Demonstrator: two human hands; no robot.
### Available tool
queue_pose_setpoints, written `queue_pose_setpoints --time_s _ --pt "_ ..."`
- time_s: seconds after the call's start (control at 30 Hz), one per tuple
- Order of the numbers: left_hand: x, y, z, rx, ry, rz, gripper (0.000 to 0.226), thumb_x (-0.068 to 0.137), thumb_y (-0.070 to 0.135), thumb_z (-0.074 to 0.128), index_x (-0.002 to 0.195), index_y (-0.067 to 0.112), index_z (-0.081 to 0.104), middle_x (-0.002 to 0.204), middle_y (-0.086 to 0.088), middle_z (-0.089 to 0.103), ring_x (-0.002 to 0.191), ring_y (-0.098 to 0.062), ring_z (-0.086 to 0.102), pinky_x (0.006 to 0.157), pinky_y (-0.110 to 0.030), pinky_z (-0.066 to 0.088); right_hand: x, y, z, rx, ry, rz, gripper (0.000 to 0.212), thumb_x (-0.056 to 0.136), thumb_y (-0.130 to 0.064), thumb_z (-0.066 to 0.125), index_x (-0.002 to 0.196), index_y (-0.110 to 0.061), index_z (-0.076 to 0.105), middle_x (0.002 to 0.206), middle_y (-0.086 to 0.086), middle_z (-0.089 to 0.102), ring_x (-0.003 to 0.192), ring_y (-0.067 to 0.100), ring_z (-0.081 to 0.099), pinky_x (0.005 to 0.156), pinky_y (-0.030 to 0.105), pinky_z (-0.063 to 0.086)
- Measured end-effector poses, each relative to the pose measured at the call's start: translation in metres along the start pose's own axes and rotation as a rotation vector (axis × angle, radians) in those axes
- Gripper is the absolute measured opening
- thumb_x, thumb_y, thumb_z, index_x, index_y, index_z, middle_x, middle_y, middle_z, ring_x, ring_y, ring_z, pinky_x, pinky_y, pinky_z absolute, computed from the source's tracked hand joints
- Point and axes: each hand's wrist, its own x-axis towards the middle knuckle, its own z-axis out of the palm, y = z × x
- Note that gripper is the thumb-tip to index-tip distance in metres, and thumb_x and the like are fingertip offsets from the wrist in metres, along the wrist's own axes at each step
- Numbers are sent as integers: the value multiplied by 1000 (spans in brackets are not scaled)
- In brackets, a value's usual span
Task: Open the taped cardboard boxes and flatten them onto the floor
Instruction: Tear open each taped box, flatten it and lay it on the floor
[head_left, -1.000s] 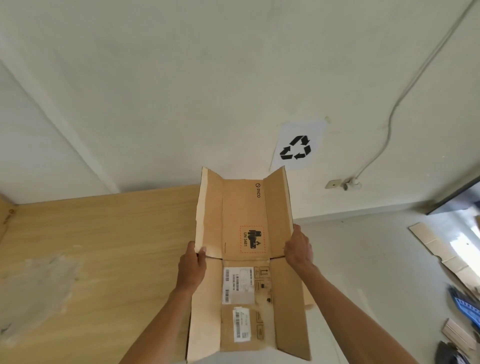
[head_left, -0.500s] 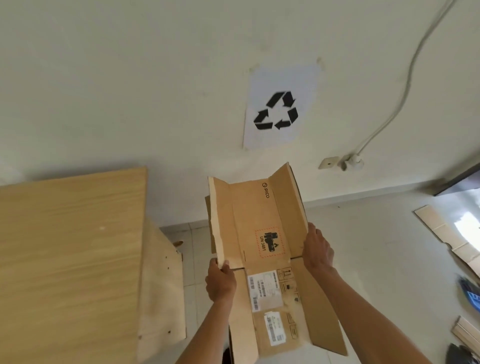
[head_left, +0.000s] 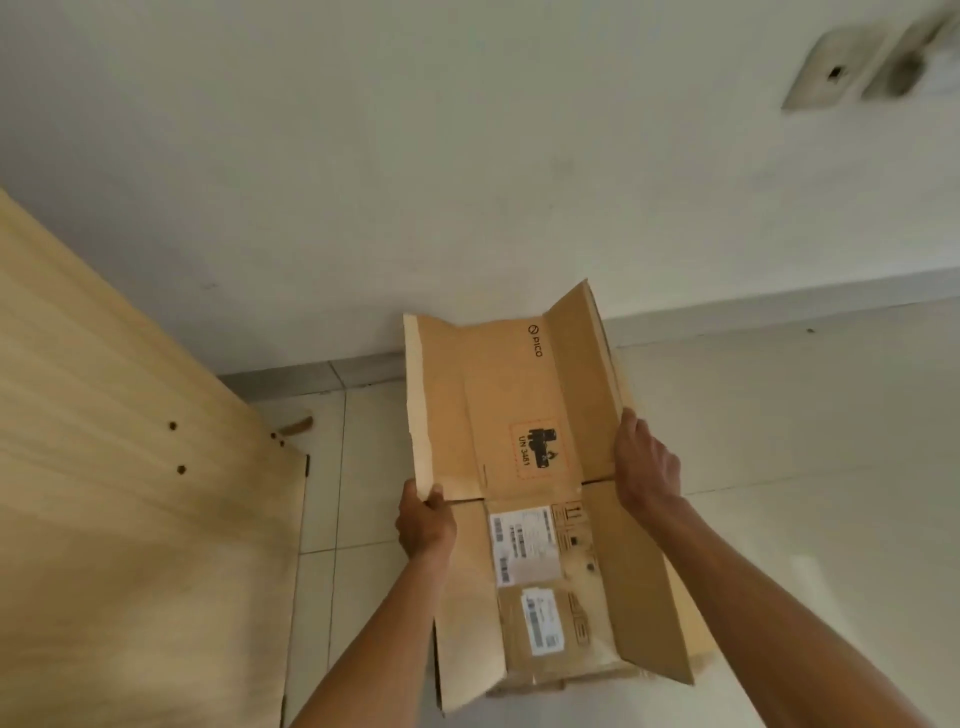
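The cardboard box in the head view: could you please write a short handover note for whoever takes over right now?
Left hand: grips the left edge of the cardboard box at its middle crease.
Right hand: grips the right edge at the same crease.
Box: opened out and held in the air above the tiled floor, beside a wooden panel. Its side flaps tilt upward.
Done: this box is open.
Left: press it flat and lay it on the floor. No other boxes show in this view.
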Motion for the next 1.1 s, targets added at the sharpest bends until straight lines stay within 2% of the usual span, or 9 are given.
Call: queue_pose_setpoints --time_s 0.1,0.17,0.3,0.4,0.53,0.77,0.87,0.97,1.1 --pt "37 -28 31 25 -51 48 33 104 22 54 133 7 53 127 -14 64 114 -37 61 95 -42 50 20 14 48 -104 47 36 75 91 -7 64 152 -1 19 147 22 41 130 35 50 99 42 49" --pt "55 -44 42 88 -74 73 41 101 23 58 138 8 48 127 -17 64 113 -36 62 93 -42 51 17 15 81 -145 -11 -30 88 98 -25 58 159 -6 -3 164 28 0 152 44 12 121 56 25" --pt "55 -81 43 276 -90 162 76 94 31 68 154 10 26 149 -16 41 132 -37 46 101 -49 45 -35 0 150 21 -339 -188 100 88 -79 38 156 -34 -20 159 12 -35 150 36 -24 110 71 -13" --pt "46 -109 40 440 -118 209 93 90 52 65 159 16 13 155 -10 32 138 -34 39 101 -50 44 -52 -9 176 -21 -365 -126 105 75 -97 19 145 -42 -37 151 5 -52 143 33 -40 99 78 -22" --pt "53 -119 54 509 -158 245 94 89 58 63 158 12 18 153 -11 34 137 -30 36 104 -45 43 -38 1 176 -45 -344 -144 107 69 -101 11 146 -43 -36 152 4 -50 144 34 -39 106 81 -12" --pt "61 -91 66 635 -165 105 91 80 61 72 146 10 34 141 -9 40 130 -31 43 97 -49 49 -29 6 167 -121 -400 -144 111 66 -103 12 148 -44 -32 155 6 -46 146 35 -35 107 82 -6" --pt "54 -71 62 768 -185 55 101 82 60 71 153 7 23 149 -10 30 136 -32 36 104 -51 44 -24 -3 145 -197 -509 -124 113 66 -101 17 152 -41 -27 158 10 -38 150 40 -24 106 83 -1" --pt "24 -50 45 868 -194 178 112 85 60 67 160 12 -1 164 -14 8 148 -37 21 112 -56 35 -35 -15 108 -187 -473 -120 113 70 -98 19 155 -36 -22 161 10 -32 152 40 -18 107 81 -2" --pt "-30 -10 -8 1030 -269 311 102 91 68 51 161 16 -1 168 -13 2 154 -40 3 117 -68 11 -76 -30 38 -130 -398 -138 102 88 -79 38 150 -37 -31 162 12 -28 153 41 -10 114 76 8"
